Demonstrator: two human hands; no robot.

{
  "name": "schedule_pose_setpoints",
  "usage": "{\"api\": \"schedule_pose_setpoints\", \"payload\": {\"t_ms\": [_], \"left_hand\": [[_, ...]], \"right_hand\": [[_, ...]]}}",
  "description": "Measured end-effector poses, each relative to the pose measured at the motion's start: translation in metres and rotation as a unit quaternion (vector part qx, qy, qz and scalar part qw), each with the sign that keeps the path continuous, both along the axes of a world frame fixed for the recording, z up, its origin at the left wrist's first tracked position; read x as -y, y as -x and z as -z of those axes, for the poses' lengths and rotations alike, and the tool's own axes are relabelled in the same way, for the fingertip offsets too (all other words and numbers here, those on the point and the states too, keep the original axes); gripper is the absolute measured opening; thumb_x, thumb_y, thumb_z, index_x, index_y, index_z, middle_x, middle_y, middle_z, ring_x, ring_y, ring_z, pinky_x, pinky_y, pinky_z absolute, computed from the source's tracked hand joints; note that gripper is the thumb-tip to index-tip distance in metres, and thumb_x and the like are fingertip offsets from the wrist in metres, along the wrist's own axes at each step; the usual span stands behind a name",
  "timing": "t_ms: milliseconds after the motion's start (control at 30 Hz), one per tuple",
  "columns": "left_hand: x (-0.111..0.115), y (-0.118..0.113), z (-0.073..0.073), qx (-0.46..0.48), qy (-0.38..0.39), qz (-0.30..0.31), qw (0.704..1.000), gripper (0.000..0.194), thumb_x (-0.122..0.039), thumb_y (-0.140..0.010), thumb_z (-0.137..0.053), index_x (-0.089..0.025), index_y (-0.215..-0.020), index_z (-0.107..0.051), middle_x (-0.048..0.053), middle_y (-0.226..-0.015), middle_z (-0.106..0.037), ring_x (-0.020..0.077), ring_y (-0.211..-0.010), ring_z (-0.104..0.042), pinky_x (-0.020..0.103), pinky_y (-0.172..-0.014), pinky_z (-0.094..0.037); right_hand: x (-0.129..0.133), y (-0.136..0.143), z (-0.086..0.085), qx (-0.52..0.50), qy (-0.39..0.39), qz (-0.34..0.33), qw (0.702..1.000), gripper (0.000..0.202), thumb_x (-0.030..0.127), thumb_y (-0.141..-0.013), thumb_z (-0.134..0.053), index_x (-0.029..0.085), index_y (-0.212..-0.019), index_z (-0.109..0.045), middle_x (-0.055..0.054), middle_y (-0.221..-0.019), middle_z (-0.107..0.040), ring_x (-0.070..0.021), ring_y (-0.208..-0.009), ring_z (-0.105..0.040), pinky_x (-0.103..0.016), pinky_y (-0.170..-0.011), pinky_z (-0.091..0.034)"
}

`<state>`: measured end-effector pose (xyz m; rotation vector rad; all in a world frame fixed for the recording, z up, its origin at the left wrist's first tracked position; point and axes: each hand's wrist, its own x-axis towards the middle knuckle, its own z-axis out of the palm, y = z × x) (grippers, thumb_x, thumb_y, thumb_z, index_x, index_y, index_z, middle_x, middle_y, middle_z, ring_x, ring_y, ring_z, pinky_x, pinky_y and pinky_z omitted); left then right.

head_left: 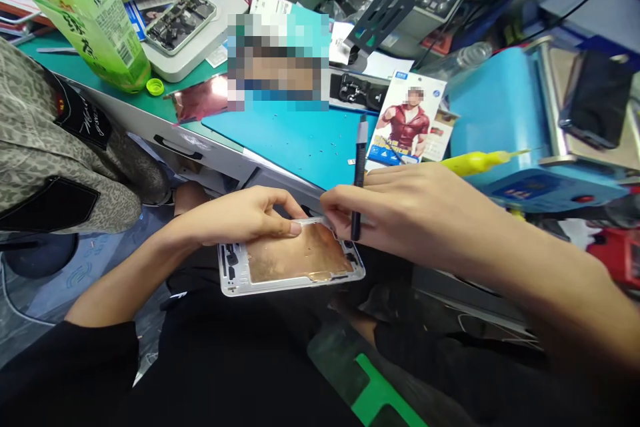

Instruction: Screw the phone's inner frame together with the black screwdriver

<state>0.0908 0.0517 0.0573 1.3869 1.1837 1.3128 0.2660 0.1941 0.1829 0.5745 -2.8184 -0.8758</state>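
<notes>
A white phone frame point(300, 257) with a copper-coloured inner plate is held over my lap, below the bench's front edge. My left hand point(250, 213) grips its upper left edge, the thumb lying on the plate. At its upper right, my right hand point(395, 203) is closed around a slim black knife-like tool point(359, 173), which stands nearly upright with its grey end up. The fingertips of my right hand are at the frame's edge; what touches the frame there is hidden.
A blue mat point(295, 140) with small scraps lies on the bench. Behind are a green bottle point(95, 27), an opened phone point(183, 21), a printed card point(407, 117) and a blue machine point(500, 107) bearing a dark phone point(597, 97). Someone's patterned clothing point(30, 120) is at left.
</notes>
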Motion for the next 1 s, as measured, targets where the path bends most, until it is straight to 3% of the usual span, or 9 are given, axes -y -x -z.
{"api": "schedule_pose_setpoints", "payload": {"t_ms": [100, 233, 333, 433, 533, 667, 733, 833, 1000], "left_hand": [[-0.002, 0.004, 0.003, -0.006, -0.014, -0.016, 1.000, 0.032, -0.043, -0.090, -0.079, -0.016, -0.107, -0.073, -0.006, -0.070, -0.051, 0.0102, -0.059, -0.040, 0.021, -0.054, -0.027], [-0.001, 0.012, 0.015, 0.044, -0.017, -0.016, 0.999, 0.038, -0.047, -0.091, -0.081, -0.017, -0.113, -0.071, -0.007, -0.066, -0.050, 0.0093, -0.057, -0.040, 0.019, -0.053, -0.025], [0.003, 0.017, 0.032, 0.158, -0.040, -0.030, 0.986, 0.044, -0.048, -0.089, -0.085, -0.018, -0.116, -0.068, -0.002, -0.076, -0.065, 0.0098, -0.061, -0.054, 0.017, -0.055, -0.036], [0.006, 0.021, 0.050, 0.283, -0.065, -0.053, 0.955, 0.045, -0.046, -0.089, -0.087, -0.022, -0.119, -0.063, 0.000, -0.088, -0.072, 0.0112, -0.062, -0.065, 0.019, -0.058, -0.051], [0.006, 0.023, 0.060, 0.367, -0.087, -0.080, 0.923, 0.036, -0.038, -0.096, -0.079, -0.029, -0.125, -0.061, -0.003, -0.095, -0.071, 0.0077, -0.045, -0.059, 0.019, -0.041, -0.049], [0.004, 0.020, 0.058, 0.461, -0.128, -0.033, 0.878, 0.028, -0.016, -0.096, -0.068, -0.025, -0.123, -0.066, -0.004, -0.087, -0.061, 0.0035, -0.037, -0.047, 0.015, -0.030, -0.036], [0.002, 0.016, 0.054, 0.485, -0.139, -0.013, 0.863, 0.025, -0.017, -0.099, -0.062, -0.022, -0.122, -0.069, -0.005, -0.077, -0.052, 0.0026, -0.036, -0.036, 0.014, -0.029, -0.028], [0.000, 0.010, 0.049, 0.515, -0.156, 0.004, 0.843, 0.032, -0.021, -0.104, -0.054, -0.023, -0.133, -0.067, -0.007, -0.070, -0.040, 0.0039, -0.037, -0.023, 0.013, -0.029, -0.022], [-0.001, 0.004, 0.047, 0.535, -0.166, 0.036, 0.828, 0.047, -0.024, -0.108, -0.043, -0.021, -0.152, -0.057, -0.005, -0.066, -0.039, 0.0107, -0.038, -0.032, 0.017, -0.026, -0.025]], "right_hand": [[-0.010, -0.009, -0.009, -0.069, 0.083, 0.056, 0.993, 0.017, 0.015, -0.095, -0.058, 0.026, -0.085, -0.066, 0.003, -0.062, -0.065, -0.0161, -0.053, -0.058, -0.030, -0.057, -0.040], [-0.033, -0.031, -0.008, -0.241, 0.170, 0.092, 0.951, 0.021, 0.017, -0.103, -0.055, 0.025, -0.085, -0.062, -0.001, -0.077, -0.077, -0.0168, -0.067, -0.073, -0.029, -0.069, -0.054], [-0.057, -0.048, 0.012, -0.318, 0.137, 0.068, 0.936, 0.040, 0.019, -0.109, -0.042, 0.024, -0.073, -0.059, 0.000, -0.062, -0.069, -0.0151, -0.054, -0.067, -0.028, -0.058, -0.050], [-0.076, -0.061, 0.038, -0.404, 0.087, 0.054, 0.909, 0.036, 0.020, -0.108, -0.039, 0.022, -0.090, -0.071, -0.003, -0.066, -0.074, -0.0223, -0.064, -0.076, -0.031, -0.057, -0.050], [-0.083, -0.068, 0.051, -0.416, 0.053, 0.090, 0.903, 0.029, 0.015, -0.105, -0.046, 0.022, -0.115, -0.072, -0.009, -0.089, -0.082, -0.0280, -0.076, -0.080, -0.037, -0.067, -0.058], [-0.085, -0.069, 0.050, -0.371, 0.021, 0.138, 0.918, 0.045, 0.013, -0.103, -0.053, 0.024, -0.146, -0.056, -0.015, -0.106, -0.081, -0.0322, -0.088, -0.078, -0.040, -0.077, -0.061], [-0.093, -0.067, 0.049, -0.352, 0.007, 0.152, 0.924, 0.051, 0.010, -0.102, -0.051, 0.021, -0.152, -0.051, -0.016, -0.108, -0.079, -0.0346, -0.093, -0.077, -0.040, -0.074, -0.059], [-0.115, -0.061, 0.053, -0.314, -0.076, 0.158, 0.933, 0.059, 0.003, -0.097, -0.047, 0.014, -0.155, -0.048, -0.014, -0.110, -0.078, -0.0302, -0.098, -0.074, -0.036, -0.069, -0.056], [-0.150, -0.047, 0.060, -0.343, -0.166, 0.110, 0.918, 0.043, 0.010, -0.102, -0.049, 0.010, -0.142, -0.064, -0.007, -0.088, -0.070, -0.0248, -0.082, -0.067, -0.035, -0.058, -0.043]]}}
